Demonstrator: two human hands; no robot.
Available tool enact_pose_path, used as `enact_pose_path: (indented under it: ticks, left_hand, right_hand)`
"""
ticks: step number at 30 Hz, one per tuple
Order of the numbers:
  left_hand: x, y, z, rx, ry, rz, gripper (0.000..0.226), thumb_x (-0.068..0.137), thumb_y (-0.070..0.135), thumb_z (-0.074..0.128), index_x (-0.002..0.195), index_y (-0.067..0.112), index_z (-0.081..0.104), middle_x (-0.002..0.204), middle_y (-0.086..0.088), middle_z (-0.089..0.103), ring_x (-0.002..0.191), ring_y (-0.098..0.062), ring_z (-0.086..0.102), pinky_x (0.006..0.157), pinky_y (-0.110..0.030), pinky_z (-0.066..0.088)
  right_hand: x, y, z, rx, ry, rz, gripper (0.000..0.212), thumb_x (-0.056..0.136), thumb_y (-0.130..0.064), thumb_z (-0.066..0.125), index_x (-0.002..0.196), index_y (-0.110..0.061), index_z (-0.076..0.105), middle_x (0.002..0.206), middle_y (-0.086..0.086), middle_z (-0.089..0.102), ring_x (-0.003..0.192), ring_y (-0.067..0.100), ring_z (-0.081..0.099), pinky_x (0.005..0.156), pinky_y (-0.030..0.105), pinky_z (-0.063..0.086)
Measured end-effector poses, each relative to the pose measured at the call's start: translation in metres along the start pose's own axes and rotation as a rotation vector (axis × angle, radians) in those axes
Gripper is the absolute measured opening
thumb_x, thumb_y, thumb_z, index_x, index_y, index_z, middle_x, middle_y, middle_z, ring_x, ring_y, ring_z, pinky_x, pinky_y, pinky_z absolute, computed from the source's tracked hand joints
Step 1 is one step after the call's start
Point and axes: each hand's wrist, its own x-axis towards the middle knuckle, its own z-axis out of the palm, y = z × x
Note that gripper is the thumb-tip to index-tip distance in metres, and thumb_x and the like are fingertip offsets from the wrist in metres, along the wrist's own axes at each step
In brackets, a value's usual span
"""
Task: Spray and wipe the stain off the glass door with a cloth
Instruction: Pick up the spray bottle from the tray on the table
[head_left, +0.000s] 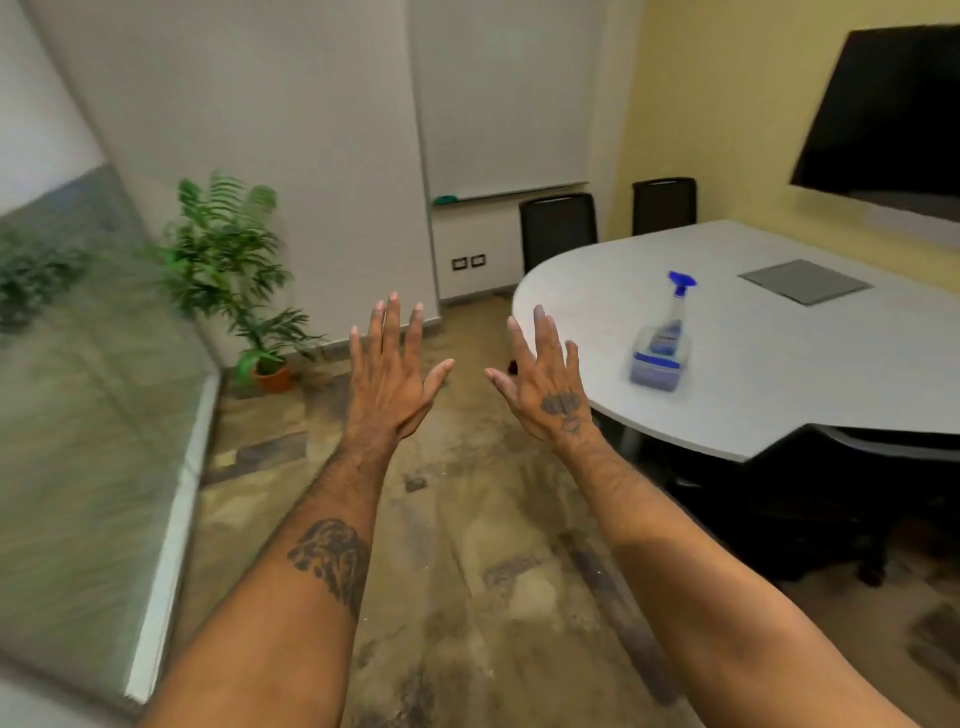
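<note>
With the left hand (392, 374) and right hand (545, 382) empty, fingers spread, reach right of centre for the blue-capped clear plastic spray bottle (662, 340), gripping its neck; the frosted glass door (88, 395) fills the frame's left.

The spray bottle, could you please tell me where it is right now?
In the head view, the spray bottle stands upright near the rounded end of the grey table, on the right side, just beyond the open right hand.

A blue-capped spray bottle (662, 338) stands on the pale grey table (779, 364) by yellow walls (727, 104).
</note>
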Motion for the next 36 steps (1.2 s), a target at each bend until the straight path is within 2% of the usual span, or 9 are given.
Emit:
enact_pose_path:
  ticks: [4,10,16,19,30,34,36]
  left_hand:
    - [0.024,0.048,0.031,-0.067,-0.034,0.083,0.083,0.098,0.064,0.036,0.163,0.021,0.005,0.17,-0.01,-0.005,0.157,-0.028,-0.005,0.124,-0.055,0.0]
    - [0.069,0.125,0.079,-0.136,-0.063,0.169,0.083,0.099,0.062,0.037,0.163,0.02,0.003,0.17,-0.011,-0.008,0.157,-0.028,-0.007,0.125,-0.056,0.0]
    - [0.112,0.199,0.12,-0.182,-0.102,0.23,0.085,0.099,0.063,0.035,0.163,0.02,0.0,0.17,-0.01,-0.01,0.157,-0.029,-0.007,0.124,-0.057,0.001]
    - [0.128,0.228,0.139,-0.173,-0.136,0.237,0.085,0.098,0.065,0.034,0.163,0.02,0.001,0.17,-0.011,-0.009,0.157,-0.029,-0.006,0.123,-0.056,0.001]
    - [0.191,0.284,0.203,-0.229,-0.202,0.266,0.084,0.099,0.064,0.035,0.162,0.022,0.0,0.17,-0.007,-0.01,0.157,-0.026,-0.008,0.122,-0.05,-0.009]
    - [0.223,0.296,0.231,-0.231,-0.221,0.289,0.083,0.098,0.067,0.029,0.162,0.024,-0.002,0.17,-0.006,-0.012,0.157,-0.025,-0.009,0.121,-0.049,-0.01]
    - [0.244,0.3,0.246,-0.236,-0.22,0.302,0.084,0.097,0.069,0.024,0.163,0.024,-0.001,0.17,-0.005,-0.012,0.157,-0.024,-0.009,0.122,-0.049,-0.009]
  right_hand:
    - [-0.005,0.054,-0.001,-0.014,-0.01,0.11,0.08,0.096,-0.063,0.035,0.159,-0.022,0.01,0.167,0.014,0.0,0.153,0.032,0.005,0.119,0.057,0.014]
    - [-0.003,0.14,-0.001,-0.045,-0.041,0.22,0.08,0.096,-0.065,0.031,0.158,-0.025,-0.001,0.167,0.01,-0.009,0.154,0.029,-0.003,0.121,0.055,0.006]
    - [0.006,0.226,0.002,-0.106,-0.027,0.271,0.082,0.094,-0.067,0.025,0.159,-0.021,0.004,0.166,0.013,-0.005,0.154,0.03,0.0,0.119,0.056,0.015]
    - [0.013,0.262,0.005,-0.094,-0.045,0.286,0.082,0.095,-0.066,0.03,0.159,-0.02,0.005,0.166,0.013,-0.004,0.154,0.03,0.001,0.12,0.057,0.016]
    - [0.051,0.344,0.024,-0.1,-0.129,0.344,0.082,0.096,-0.062,0.038,0.158,-0.016,0.009,0.166,0.017,-0.001,0.153,0.034,0.007,0.119,0.057,0.019]
    - [0.073,0.372,0.039,-0.094,-0.145,0.393,0.083,0.093,-0.067,0.027,0.158,-0.018,0.009,0.166,0.014,-0.002,0.153,0.033,0.006,0.119,0.058,0.015]
    - [0.087,0.385,0.047,-0.089,-0.123,0.405,0.086,0.091,-0.069,0.019,0.158,-0.017,0.012,0.166,0.015,0.002,0.153,0.033,0.01,0.118,0.059,0.017]
